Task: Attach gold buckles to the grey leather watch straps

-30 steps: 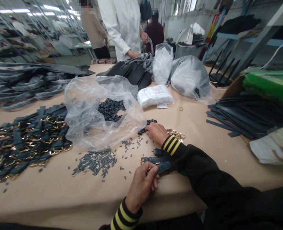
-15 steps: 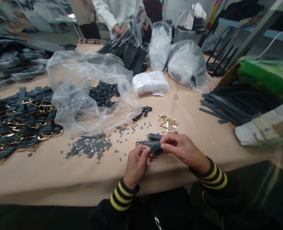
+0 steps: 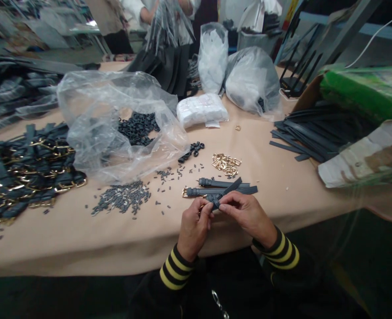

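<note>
Between my two hands, above the table's front edge, is a dark strap [image 3: 232, 188] with a bit of gold metal at its left end. My left hand [image 3: 195, 223] pinches that end. The fingers of my right hand [image 3: 249, 215] close on the same strap just to the right, beside a folded part. Just beyond lie two dark straps with gold buckles, a nearer buckled strap [image 3: 196, 191] and a farther buckled strap [image 3: 212, 182]. Loose gold buckles [image 3: 226, 165] are heaped behind them.
Small dark pieces [image 3: 122, 198] are scattered left of my hands. A clear plastic bag [image 3: 92, 133] holds dark loops [image 3: 139, 128]. Buckled straps [image 3: 26, 168] are piled at left, plain strips [image 3: 305, 133] at right. Across the table a person handles black straps [image 3: 169, 57].
The strap in my hands now points up to the right, and my right hand has come closer to my left. The person opposite has raised the wrapped black straps.
</note>
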The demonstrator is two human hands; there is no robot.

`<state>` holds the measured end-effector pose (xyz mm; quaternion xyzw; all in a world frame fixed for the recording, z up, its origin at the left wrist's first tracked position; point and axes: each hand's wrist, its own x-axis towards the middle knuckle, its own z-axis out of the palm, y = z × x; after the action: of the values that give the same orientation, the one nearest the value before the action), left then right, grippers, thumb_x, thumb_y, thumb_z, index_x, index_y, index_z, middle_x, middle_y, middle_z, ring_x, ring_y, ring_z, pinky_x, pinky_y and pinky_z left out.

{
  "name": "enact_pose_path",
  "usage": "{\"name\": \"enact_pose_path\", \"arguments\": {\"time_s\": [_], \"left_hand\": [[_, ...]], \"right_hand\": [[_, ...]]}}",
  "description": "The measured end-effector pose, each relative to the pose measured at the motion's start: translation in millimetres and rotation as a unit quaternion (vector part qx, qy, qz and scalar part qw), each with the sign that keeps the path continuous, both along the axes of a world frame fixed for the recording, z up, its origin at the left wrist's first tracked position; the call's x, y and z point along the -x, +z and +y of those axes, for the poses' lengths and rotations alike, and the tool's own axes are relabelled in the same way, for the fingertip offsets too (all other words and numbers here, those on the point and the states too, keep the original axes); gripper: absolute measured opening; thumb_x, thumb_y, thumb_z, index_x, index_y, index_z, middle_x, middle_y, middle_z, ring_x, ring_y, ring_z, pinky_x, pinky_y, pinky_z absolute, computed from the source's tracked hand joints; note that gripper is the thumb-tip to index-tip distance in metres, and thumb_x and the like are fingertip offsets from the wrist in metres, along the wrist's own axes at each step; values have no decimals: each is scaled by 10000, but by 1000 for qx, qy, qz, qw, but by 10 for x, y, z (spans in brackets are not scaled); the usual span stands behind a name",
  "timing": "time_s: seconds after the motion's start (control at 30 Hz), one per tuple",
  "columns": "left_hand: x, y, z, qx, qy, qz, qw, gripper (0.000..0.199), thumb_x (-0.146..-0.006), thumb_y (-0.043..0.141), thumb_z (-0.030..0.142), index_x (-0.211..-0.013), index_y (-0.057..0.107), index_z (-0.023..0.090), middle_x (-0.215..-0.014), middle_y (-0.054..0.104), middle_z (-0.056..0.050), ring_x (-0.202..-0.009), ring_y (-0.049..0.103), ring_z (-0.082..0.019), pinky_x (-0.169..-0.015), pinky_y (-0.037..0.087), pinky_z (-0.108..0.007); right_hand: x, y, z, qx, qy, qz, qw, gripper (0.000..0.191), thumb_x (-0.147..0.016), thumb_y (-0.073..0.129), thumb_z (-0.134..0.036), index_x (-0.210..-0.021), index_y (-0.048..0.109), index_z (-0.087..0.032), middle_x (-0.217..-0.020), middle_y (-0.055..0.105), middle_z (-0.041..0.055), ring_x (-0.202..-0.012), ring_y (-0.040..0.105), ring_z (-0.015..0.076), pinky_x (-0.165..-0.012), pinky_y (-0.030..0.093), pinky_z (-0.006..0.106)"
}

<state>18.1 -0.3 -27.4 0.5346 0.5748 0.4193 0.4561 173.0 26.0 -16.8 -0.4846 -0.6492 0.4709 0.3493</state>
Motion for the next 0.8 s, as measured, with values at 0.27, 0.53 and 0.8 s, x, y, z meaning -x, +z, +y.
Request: {"name": "enact_pose_path", "arguments": {"time_s": [0.27,0.53,0.8], "left_hand": [[-138,4,-41,-7,71,-14,997,199,-841,449,308,-690,469,179,-491,454,76,-367,393,-56,-413,338,-176],[-161,34,-28,14,67,-48,997,227,-846,446,326,-674,454,178,-480,437,79,-374,385,-55,-431,345,-176],[-76,0,-39,-33,13,70,997,228,-872,376,314,-714,485,192,-540,490,39,-437,457,-86,-464,366,-195]], "right_hand": [[114,0,-120,-104,-42,-42,993,75,-772,560,-146,-699,572,-162,-755,584,36,-717,557,146,-646,460,250],[190,-36,-196,-238,-49,-152,958,150,-841,439,-119,-754,542,-184,-794,585,74,-768,553,178,-702,464,286],[40,122,-90,-89,0,-90,992,84,-792,533,-146,-735,587,-177,-695,599,22,-651,559,135,-636,454,256]]}}
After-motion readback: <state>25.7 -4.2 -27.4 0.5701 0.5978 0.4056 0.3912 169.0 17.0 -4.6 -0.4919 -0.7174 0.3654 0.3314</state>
